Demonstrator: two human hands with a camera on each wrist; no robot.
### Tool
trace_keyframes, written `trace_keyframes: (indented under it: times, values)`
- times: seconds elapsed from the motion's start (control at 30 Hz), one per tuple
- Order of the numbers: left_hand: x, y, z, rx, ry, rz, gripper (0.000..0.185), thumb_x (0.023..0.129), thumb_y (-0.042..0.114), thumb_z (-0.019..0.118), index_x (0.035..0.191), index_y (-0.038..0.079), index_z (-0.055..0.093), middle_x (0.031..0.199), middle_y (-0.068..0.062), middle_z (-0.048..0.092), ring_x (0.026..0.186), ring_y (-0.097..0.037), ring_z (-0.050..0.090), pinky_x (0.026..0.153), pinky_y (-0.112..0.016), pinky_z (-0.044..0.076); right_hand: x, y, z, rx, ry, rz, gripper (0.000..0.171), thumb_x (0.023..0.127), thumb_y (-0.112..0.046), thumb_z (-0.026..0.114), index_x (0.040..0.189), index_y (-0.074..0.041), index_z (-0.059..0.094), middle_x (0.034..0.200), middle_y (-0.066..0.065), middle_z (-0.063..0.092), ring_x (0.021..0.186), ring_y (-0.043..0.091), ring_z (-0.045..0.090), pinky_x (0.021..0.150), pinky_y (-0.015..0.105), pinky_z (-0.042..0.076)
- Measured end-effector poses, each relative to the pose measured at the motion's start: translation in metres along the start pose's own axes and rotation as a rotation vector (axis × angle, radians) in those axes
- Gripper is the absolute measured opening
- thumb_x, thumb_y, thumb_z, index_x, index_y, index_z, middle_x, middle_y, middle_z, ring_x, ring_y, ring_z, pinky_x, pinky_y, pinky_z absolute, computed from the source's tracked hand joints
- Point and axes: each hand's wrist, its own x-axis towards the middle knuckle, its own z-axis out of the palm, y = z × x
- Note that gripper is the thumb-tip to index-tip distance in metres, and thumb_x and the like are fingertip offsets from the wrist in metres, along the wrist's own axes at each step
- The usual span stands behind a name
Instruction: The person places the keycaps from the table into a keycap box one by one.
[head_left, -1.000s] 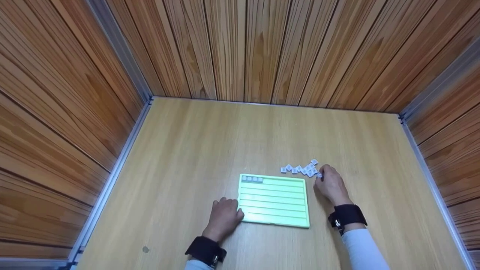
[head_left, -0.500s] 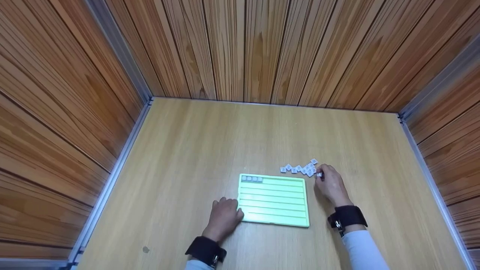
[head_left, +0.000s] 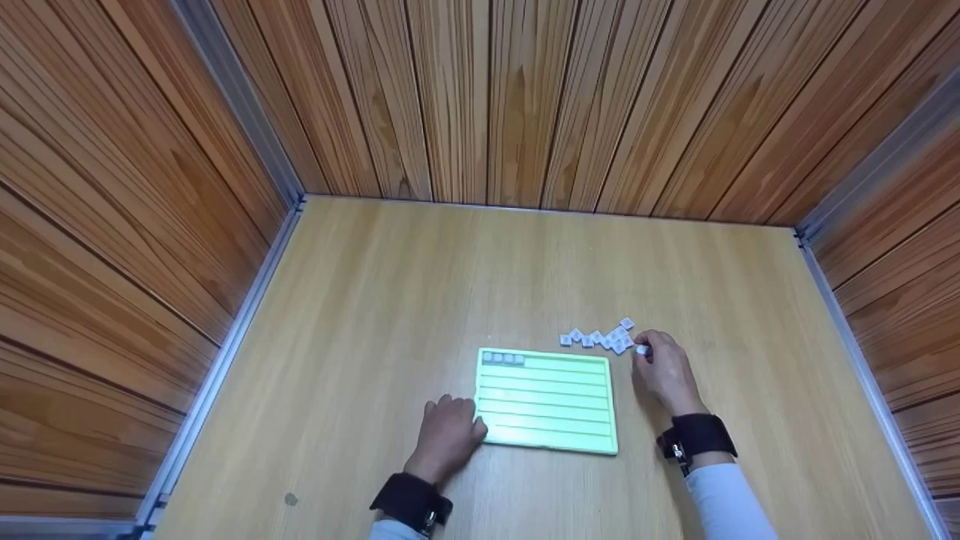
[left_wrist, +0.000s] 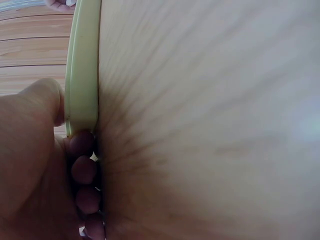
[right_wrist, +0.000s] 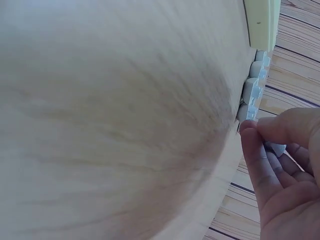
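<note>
The left hand (head_left: 448, 435) was curled against the near left edge of the green board (head_left: 547, 401), fingertips (left_wrist: 82, 170) tucked along its rim on the table (head_left: 390, 300), so it was gripping the board in place. Four small tiles (head_left: 504, 358) already sat in the board's top row, up and to the right of that hand. Over on the right, the right hand (head_left: 664, 371) had thumb and fingers pinched together on one white tile (head_left: 641, 349), right at the near end of the loose tile pile (head_left: 598, 337).

Honestly, the risk looked like a fumble: that tile was tiny, so a shallow pinch could drop it. Knuckles could also have scattered the pile right beside them. And if the left hand eased off, the board might slide.
</note>
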Motion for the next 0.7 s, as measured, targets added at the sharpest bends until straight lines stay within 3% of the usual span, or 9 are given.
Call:
trace_keyframes:
  times: [0.3, 0.7]
  values:
    - [-0.0004, -0.0003, -0.0006, 0.003, 0.01, 0.008, 0.022, 0.088, 0.028, 0.056, 0.072, 0.016, 0.05, 0.065, 0.002, 0.043, 0.069, -0.02, 0.036, 0.071, -0.037, 0.028, -0.0015, -0.0024, 0.0, -0.023, -0.005, -0.064, 0.029, 0.093, -0.001, 0.063, 0.121, 0.004, 0.066, 0.12, 0.027, 0.066, 0.114, 0.044, 0.061, 0.098, 0.055, 0.046]
    - [-0.0021, -0.0001, -0.0006, 0.009, 0.034, 0.031, 0.023, 0.088, 0.028, 0.055, 0.07, 0.016, 0.048, 0.064, 0.003, 0.04, 0.068, -0.02, 0.034, 0.069, -0.036, 0.027, -0.0034, -0.0038, 0.0037, -0.01, 0.026, -0.074, 0.02, 0.091, -0.004, 0.067, 0.11, 0.004, 0.068, 0.111, 0.021, 0.062, 0.102, 0.038, 0.062, 0.089, 0.051, 0.05]
